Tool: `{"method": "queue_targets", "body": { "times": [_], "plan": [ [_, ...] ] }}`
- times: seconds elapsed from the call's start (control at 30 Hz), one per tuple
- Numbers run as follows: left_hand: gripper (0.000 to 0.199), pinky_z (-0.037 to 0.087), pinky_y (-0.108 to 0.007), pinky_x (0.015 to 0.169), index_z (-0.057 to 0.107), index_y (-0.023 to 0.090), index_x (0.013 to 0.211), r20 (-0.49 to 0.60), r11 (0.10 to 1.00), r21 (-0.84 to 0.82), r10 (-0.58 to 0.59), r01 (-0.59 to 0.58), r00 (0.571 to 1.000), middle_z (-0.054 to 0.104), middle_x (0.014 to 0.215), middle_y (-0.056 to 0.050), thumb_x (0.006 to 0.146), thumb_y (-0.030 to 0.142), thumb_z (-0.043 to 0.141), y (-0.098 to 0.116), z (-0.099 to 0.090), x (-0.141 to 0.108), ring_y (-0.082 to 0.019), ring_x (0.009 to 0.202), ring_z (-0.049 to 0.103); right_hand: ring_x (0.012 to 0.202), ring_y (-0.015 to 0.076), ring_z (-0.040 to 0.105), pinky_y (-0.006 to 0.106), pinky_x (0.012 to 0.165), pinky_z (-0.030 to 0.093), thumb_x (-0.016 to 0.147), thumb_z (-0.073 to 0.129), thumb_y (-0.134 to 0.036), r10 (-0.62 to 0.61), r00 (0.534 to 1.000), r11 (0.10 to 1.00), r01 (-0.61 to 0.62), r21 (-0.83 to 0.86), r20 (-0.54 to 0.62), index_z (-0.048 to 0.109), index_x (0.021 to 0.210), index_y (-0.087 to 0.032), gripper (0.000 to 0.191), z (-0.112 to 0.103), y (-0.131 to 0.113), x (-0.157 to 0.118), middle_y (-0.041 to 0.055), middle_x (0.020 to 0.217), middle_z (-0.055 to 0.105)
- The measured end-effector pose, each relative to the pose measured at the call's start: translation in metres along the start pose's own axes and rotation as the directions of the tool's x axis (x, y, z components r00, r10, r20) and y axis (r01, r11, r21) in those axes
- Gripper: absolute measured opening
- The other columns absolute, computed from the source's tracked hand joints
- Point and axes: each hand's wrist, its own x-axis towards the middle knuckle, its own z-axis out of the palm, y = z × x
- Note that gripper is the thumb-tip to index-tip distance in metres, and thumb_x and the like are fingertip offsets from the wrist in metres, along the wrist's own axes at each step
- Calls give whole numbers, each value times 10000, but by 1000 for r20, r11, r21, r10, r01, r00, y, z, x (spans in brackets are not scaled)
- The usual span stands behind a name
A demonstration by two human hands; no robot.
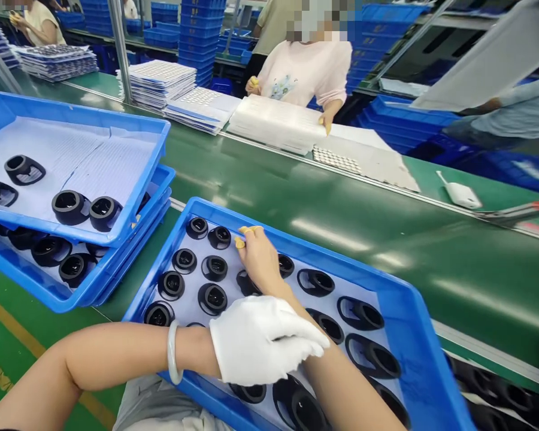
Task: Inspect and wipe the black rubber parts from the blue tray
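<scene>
A blue tray (305, 245) lined with white sheet lies before me, holding rows of black ring-shaped plastic parts (213, 298). Over its far side is my right hand (259, 256), bare apart from yellow finger covers, beside a black part (219, 237). Its fingers are curled in a pinch; whatever they hold, if anything, is hidden. My left hand (269, 341), in a white glove, crosses over my right forearm above the tray. The glove's fingers are stretched out, and nothing shows in them. My arms hide some parts in the middle.
Stacked blue trays (155, 143) with similar black parts stand at the left. Beyond is a green work surface (341, 209). Across it a person (305, 72) handles white sheets (276, 123), near a white device (460, 193). More black parts (512, 389) lie at lower right.
</scene>
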Motion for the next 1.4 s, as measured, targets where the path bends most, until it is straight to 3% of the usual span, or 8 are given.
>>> {"method": "queue_targets", "body": {
  "times": [0.1, 0.3, 0.47, 0.67, 0.93, 1.1, 1.23, 1.4],
  "plan": [
    [211, 505, -307, 861, 732, 156, 878, -107, 990, -86, -123, 114, 987, 724, 874, -85, 838, 206, 531, 2, -2, 3, -202, 842, 660, 952, 370, 545, 442, 759, 425, 883, 500, -203, 142, 990, 985, -141, -98, -4, 568, 1074, -24, 270, -4, 15, -8, 252, 996, 563],
    [176, 476, -329, 908, 685, 169, 938, -248, 904, -261, -401, 338, 882, 684, 1029, -80, 825, 201, 555, -11, -17, 15, -194, 958, 622, 907, 323, 547, 390, 778, 415, 829, 583, -189, 178, 984, 977, -174, -124, 20, 567, 1071, -32, 290, -8, 27, -19, 218, 971, 593],
    [344, 489, -354, 846, 583, 120, 1115, -425, 817, -370, -572, 442, 701, 617, 1155, -130, 823, 303, 586, -27, -33, 27, -215, 980, 593, 948, 308, 486, 423, 828, 424, 866, 551, -348, 54, 955, 998, -40, 51, -292, 471, 1223, -59, 466, -52, 18, -58, 170, 1008, 547],
    [307, 507, -325, 789, 688, 180, 880, -65, 673, -642, -525, 367, 848, 678, 944, -59, 782, 462, 616, -20, -26, 23, -218, 912, 601, 893, 277, 495, 451, 760, 470, 898, 512, -284, -72, 808, 965, 204, 162, -585, 386, 1363, -156, 499, -84, -13, -121, 122, 975, 511],
    [247, 489, -320, 744, 648, 203, 782, 6, 620, -667, -551, 414, 835, 648, 822, -37, 788, 447, 608, -7, -15, 15, -194, 778, 578, 956, 242, 549, 398, 797, 516, 845, 652, -352, 144, 823, 858, 172, 484, -549, 426, 1360, -236, 574, -88, -20, -157, 109, 1077, 516],
    [238, 465, -307, 715, 651, 202, 811, 5, 810, -424, -445, 405, 896, 611, 803, -44, 827, 421, 557, 1, -18, 13, -188, 741, 544, 906, 199, 575, 363, 777, 522, 887, 577, -378, 393, 877, 561, 9, 828, -276, 493, 1302, -237, 446, -84, -12, -169, 94, 1112, 569],
    [177, 423, -293, 854, 665, 174, 836, 33, 956, -209, -204, 206, 978, 578, 909, -55, 844, 316, 561, 7, -24, 8, -190, 885, 530, 1013, 209, 598, 369, 852, 518, 850, 618, -393, 342, 940, 199, -51, 979, -21, 467, 1317, -231, 517, -79, -7, -171, 91, 1151, 614],
    [238, 436, -303, 805, 642, 177, 797, 17, 891, -356, -294, 281, 956, 596, 830, -47, 826, 403, 577, 1, -22, 7, -185, 802, 541, 736, 165, 631, 287, 652, 525, 685, 799, -332, 346, 938, -25, 9, 1000, 1, 591, 1062, -226, 444, -89, -11, -171, 29, 882, 665]
  ]
}}
